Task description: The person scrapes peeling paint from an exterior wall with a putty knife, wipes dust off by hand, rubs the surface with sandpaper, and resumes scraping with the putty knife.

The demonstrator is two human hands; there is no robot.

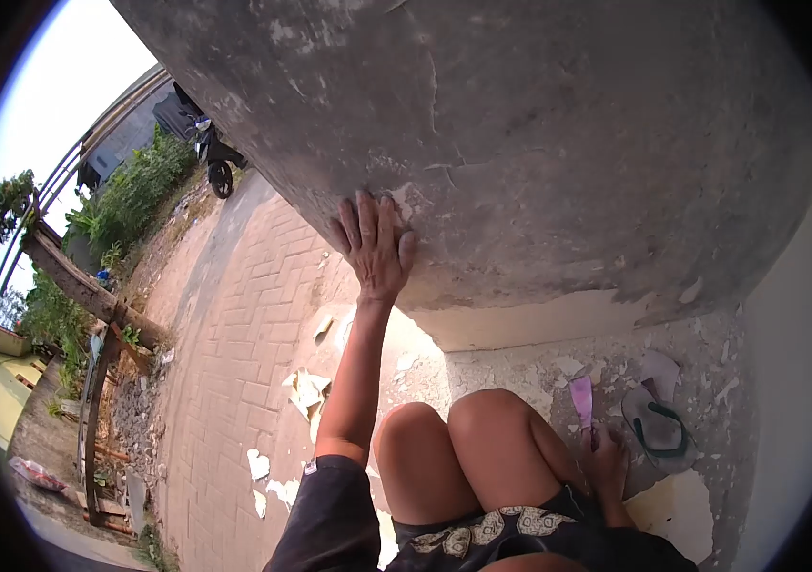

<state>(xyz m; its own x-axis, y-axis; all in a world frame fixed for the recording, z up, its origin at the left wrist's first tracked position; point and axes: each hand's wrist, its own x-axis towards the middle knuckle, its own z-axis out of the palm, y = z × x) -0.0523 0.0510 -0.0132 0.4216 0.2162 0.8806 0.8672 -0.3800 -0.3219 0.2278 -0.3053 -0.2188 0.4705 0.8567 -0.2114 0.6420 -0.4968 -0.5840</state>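
My left hand lies flat with its fingers spread on the grey, scraped wall, near the wall's left edge. Low on the right, beside my knee, my right hand is closed around the lower end of a scraper with a pinkish-purple blade. The blade points up and away from me, over the chip-strewn floor. A grey sandal with a green strap rests just right of that hand.
Peeled paint flakes litter the ground. Brick paving runs along the left, with a parked motorbike farther off. A leaning tree trunk stands at the far left. A pale wall borders the right.
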